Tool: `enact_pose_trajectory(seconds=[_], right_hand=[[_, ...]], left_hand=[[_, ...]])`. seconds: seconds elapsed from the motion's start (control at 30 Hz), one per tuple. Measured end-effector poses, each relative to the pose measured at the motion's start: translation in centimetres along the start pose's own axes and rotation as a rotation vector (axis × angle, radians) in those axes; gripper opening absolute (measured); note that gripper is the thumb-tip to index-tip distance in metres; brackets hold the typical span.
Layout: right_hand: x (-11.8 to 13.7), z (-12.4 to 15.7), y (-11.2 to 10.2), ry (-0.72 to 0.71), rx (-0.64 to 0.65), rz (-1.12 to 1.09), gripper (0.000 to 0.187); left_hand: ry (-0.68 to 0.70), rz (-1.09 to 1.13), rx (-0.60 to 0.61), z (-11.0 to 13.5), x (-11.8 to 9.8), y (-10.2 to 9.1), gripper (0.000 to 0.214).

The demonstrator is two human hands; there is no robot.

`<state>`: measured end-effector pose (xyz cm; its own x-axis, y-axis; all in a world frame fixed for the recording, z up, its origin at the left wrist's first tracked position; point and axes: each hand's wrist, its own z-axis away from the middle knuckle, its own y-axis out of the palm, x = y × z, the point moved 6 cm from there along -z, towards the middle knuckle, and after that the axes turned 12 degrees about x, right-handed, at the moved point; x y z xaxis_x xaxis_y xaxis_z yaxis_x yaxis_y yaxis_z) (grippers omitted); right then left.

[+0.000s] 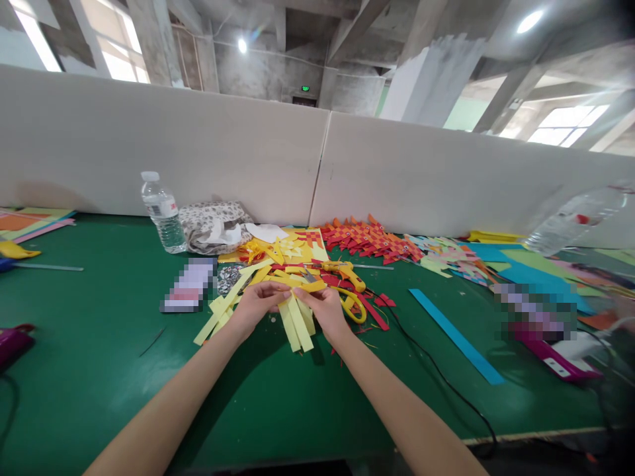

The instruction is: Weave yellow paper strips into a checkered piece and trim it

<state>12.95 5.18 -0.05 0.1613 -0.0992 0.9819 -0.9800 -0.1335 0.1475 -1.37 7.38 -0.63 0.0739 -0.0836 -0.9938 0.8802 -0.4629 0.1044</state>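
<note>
Green tabletop (109, 297) beneath pale-yellow paper strips (299, 324).

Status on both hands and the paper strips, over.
Left hand and right hand pinching yellow paper strips. Yellow-handled scissors lying close beside right hand.

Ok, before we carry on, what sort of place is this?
Probably a paper-craft workroom, perhaps in a rough or unfinished building: there are yellow paper strips, a yellow glue gun, and a bare concrete pillar beyond the partition.
</note>
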Motion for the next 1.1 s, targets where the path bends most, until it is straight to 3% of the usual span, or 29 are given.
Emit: enact_pose_trajectory(seconds=[0.3,0.53,0.7,0.8,1.1], right_hand=[[0.06,-0.08,-0.93,-0.042,-0.109,-0.025,0.029],[-0.07,0.01,-0.34,0.03,-0.052,-0.008,0.032],[0.08,0.14,-0.34,0.044,-0.053,0.027,0.034],[0.14,0.15,-0.41,0.039,-0.074,0.014,0.035],[-0.02,0.18,-0.49,0.015,-0.084,-0.032,0.03]], left_hand=[[0.003,0.086,-0.026,0.18,-0.31,-0.13,0.036],[0.001,0.086,-0.042,0.07,0.04,-0.29,0.032],[0.031,0.078,0.012,0.11,-0.24,0.14,0.04],[0.067,0.023,0.033,0.18,-0.58,0.32,0.047],[0.092,-0.028,0.025,0.08,-0.58,0.29,0.042]])
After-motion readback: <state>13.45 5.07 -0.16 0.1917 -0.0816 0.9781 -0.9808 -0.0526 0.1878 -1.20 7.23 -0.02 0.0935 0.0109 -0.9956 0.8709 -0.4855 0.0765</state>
